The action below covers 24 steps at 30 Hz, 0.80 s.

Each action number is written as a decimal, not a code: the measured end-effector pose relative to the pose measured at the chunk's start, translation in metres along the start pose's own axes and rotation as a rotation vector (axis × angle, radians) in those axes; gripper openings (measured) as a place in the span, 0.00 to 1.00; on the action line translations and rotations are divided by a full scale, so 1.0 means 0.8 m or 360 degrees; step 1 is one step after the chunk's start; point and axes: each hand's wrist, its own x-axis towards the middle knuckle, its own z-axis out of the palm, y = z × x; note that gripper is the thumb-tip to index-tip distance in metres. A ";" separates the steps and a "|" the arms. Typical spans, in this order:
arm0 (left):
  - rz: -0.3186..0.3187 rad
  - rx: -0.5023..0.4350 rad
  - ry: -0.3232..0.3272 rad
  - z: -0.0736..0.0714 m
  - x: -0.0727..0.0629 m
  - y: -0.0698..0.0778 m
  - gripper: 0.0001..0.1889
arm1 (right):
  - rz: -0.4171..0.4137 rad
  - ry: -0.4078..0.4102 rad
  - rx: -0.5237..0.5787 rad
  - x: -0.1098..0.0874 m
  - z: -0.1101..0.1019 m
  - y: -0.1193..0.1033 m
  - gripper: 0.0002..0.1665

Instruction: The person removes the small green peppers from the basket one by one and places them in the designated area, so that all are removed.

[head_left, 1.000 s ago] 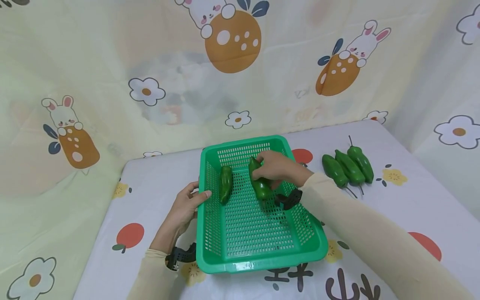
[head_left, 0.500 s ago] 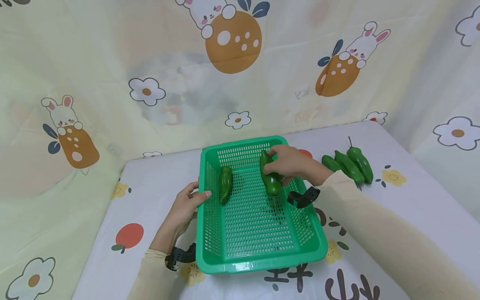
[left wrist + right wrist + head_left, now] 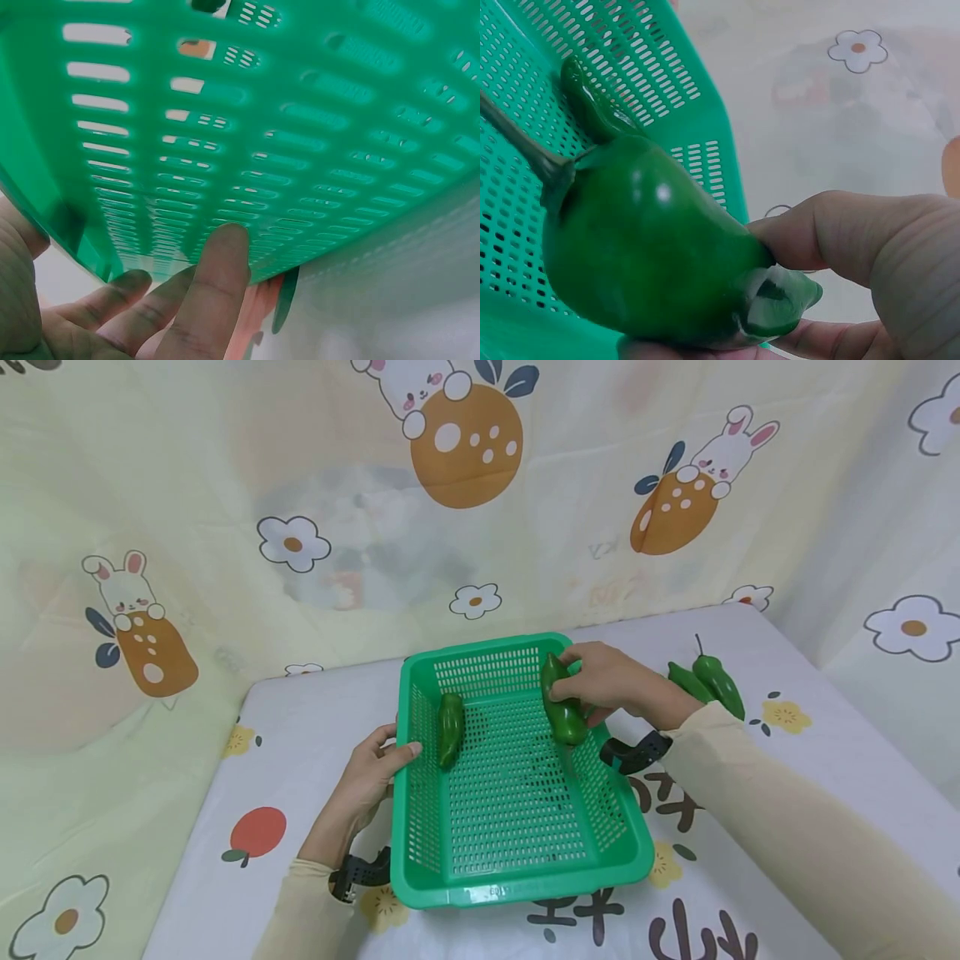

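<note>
A green plastic basket (image 3: pixel 517 893) with perforated walls stands on the table. My left hand (image 3: pixel 378 768) holds its left rim, thumb over the edge; in the left wrist view the fingers (image 3: pixel 217 300) lie along the outside wall. With thumb and fingers, my right hand (image 3: pixel 611 681) grips a glossy green pepper (image 3: pixel 564 710) above the right part of the basket. Close up in the right wrist view, that pepper's stem points away from the hand. Another green pepper (image 3: pixel 452 731) lies inside the basket by the left wall.
To the right on the tablecloth, beyond the basket, green peppers (image 3: pixel 718 681) lie side by side, partly hidden by my right arm. A printed cloth (image 3: pixel 360 452) hangs behind the table. Both wrists wear black straps.
My right hand has moved to the right and slightly back with the pepper, from mid-basket toward the right wall. The left hand and the basket have stayed put.
</note>
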 end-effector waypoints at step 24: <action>-0.0002 0.0018 0.0011 0.000 -0.001 -0.001 0.29 | -0.0002 0.0054 0.0054 -0.030 -0.028 0.034 0.39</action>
